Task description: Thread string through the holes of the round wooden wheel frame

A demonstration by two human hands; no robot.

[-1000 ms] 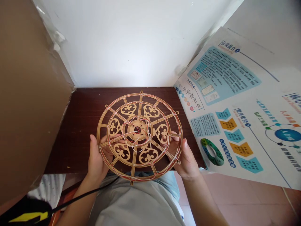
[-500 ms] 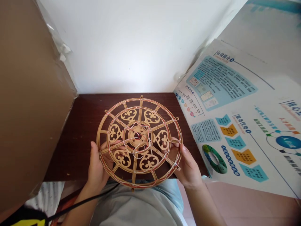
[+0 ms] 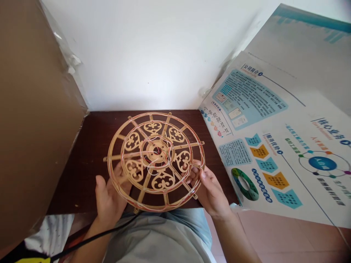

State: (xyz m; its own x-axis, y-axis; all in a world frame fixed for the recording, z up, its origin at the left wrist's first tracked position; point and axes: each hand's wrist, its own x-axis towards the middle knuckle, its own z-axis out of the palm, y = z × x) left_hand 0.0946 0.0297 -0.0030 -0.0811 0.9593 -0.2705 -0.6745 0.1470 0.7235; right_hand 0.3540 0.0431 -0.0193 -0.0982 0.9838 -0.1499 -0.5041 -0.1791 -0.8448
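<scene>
A round laser-cut wooden wheel (image 3: pixel 157 151) with scrollwork panels and spokes is strung with thin white and red wires. It is tilted and held just above the table. My left hand (image 3: pixel 112 197) is under its lower left side, with the fingers behind the lattice. My right hand (image 3: pixel 211 190) grips the rim at the lower right, its fingers reaching in among the wires. A loose tangle of wire lies around the central hub.
The dark wooden tabletop (image 3: pixel 74 182) lies beneath the wheel, against a white wall. A brown cardboard panel (image 3: pixel 35 109) stands at the left. A printed poster (image 3: pixel 263 138) leans at the right. A black cable (image 3: pixel 95 237) crosses my left forearm.
The wheel has turned clockwise and shifted left, and it tilts more. My left hand has moved left and lower on it. The view has also shifted slightly.
</scene>
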